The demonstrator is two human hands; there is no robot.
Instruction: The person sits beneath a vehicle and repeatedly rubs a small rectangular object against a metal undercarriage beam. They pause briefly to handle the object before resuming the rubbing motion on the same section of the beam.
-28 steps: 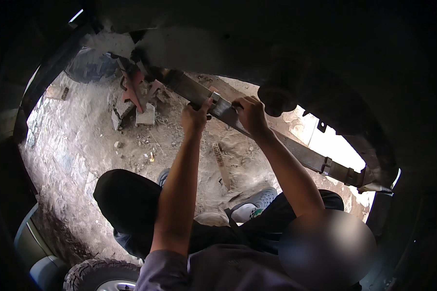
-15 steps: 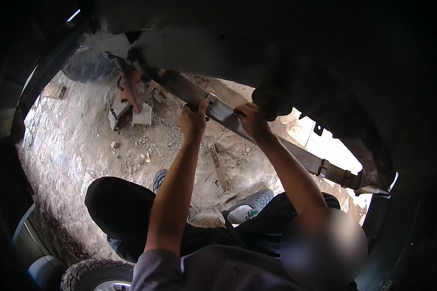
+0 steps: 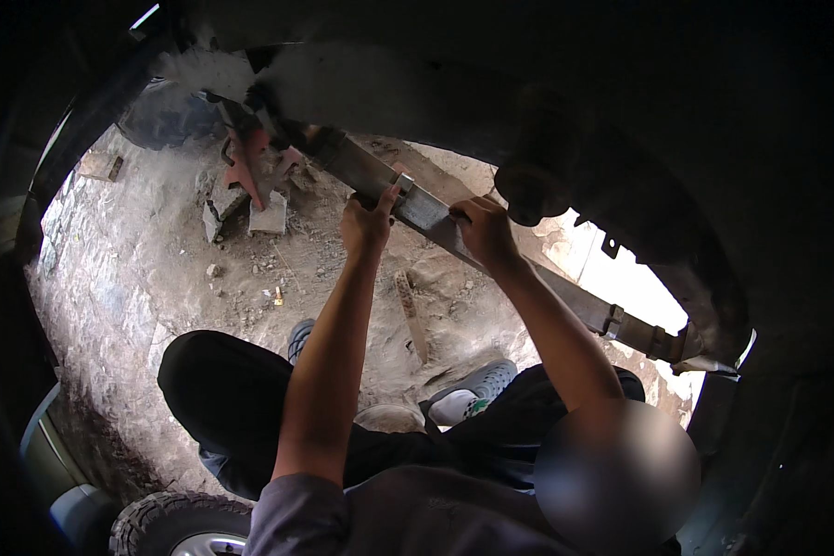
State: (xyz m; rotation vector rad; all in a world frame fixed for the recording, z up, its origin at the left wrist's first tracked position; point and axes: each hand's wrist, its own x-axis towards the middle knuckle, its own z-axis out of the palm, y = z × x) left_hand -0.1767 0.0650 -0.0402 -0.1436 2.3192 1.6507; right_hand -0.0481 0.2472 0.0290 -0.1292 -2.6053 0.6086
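A long flat metal bar, which looks like a leaf spring with clips around it, slants from the upper left to the lower right under a dark vehicle body. My left hand is closed on its near edge, thumb up against a metal clip. Farther right along the bar, my right hand rests with its fingers curled tight at the upper face. Something small and dark shows at those fingertips, too hidden to name. Between the hands the bar's surface looks paler and scuffed.
A dark cylindrical part hangs just beyond my right hand. At the far left stand a red metal stand and pale blocks. A wooden strip lies on the dirt ground. A tyre is at the lower left.
My right hand has shifted slightly to the right along the bar. The left hand keeps its hold by the clip. The whole view has moved a little.
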